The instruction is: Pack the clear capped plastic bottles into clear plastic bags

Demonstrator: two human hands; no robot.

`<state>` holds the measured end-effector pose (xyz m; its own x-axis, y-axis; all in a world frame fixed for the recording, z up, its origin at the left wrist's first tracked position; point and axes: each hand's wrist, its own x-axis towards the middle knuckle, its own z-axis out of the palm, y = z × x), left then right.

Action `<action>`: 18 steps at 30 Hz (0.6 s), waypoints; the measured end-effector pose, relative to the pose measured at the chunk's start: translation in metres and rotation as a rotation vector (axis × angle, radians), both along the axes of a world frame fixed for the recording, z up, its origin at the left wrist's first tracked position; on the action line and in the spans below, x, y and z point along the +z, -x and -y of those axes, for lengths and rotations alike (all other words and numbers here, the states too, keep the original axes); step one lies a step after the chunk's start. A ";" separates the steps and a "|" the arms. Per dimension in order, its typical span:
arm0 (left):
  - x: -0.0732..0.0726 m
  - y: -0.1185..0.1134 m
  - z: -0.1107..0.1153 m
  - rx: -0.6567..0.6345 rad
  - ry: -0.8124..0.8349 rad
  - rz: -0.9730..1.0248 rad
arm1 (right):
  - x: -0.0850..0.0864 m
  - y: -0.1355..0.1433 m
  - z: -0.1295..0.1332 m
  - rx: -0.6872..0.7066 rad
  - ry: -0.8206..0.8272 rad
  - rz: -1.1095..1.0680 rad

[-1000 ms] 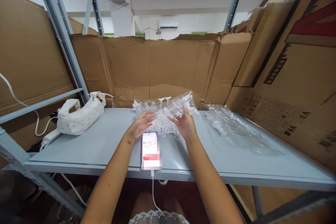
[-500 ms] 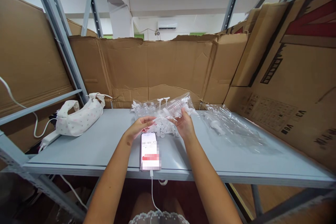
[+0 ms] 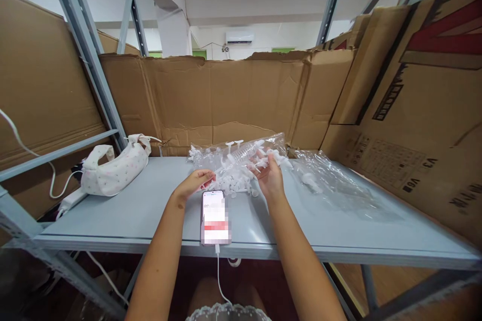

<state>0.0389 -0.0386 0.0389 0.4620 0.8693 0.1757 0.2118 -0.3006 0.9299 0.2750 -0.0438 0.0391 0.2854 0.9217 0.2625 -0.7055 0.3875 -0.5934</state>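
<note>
Pile of small white pieces (image 3: 233, 181) seen mid-shelf, just behind the phone (image 3: 216, 218); matt to faintly translucent, some rounded, cap-like, jumbled together, fine detail too small to be read. Clear bag (image 3: 206, 154) seen behind the pile, thin, crinkled, glossy with highlights; more white bits shown through or against it. Two white T-shaped tops (image 3: 234, 143) raised above the bag, flat crossbars uppermost. Left hand (image 3: 196, 184) placed at the pile's left edge, fingers curled, fingertips brought close together; whether anything is pinched cannot be told. Right hand (image 3: 269, 175) placed at the pile's right side, thumb raised, fingers half curled by white parts (image 3: 262, 160); whether these are gripped cannot be told. Second clear bag (image 3: 339, 188) laid flat, wrinkled, further right on the grey shelf (image 3: 150, 210).
</note>
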 end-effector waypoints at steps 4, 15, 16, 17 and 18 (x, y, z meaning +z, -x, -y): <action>-0.001 0.000 -0.004 0.086 -0.036 0.075 | 0.002 -0.006 -0.001 -0.115 -0.011 -0.090; -0.007 0.004 -0.014 0.353 -0.152 0.351 | 0.004 -0.016 -0.002 -0.347 -0.063 -0.246; -0.007 0.005 -0.016 0.405 -0.163 0.392 | 0.004 -0.017 -0.002 -0.357 -0.061 -0.251; -0.008 0.007 -0.017 0.477 -0.178 0.428 | 0.004 -0.017 -0.002 -0.363 -0.058 -0.252; -0.008 0.009 -0.018 0.574 -0.198 0.450 | 0.004 -0.018 -0.002 -0.364 -0.055 -0.249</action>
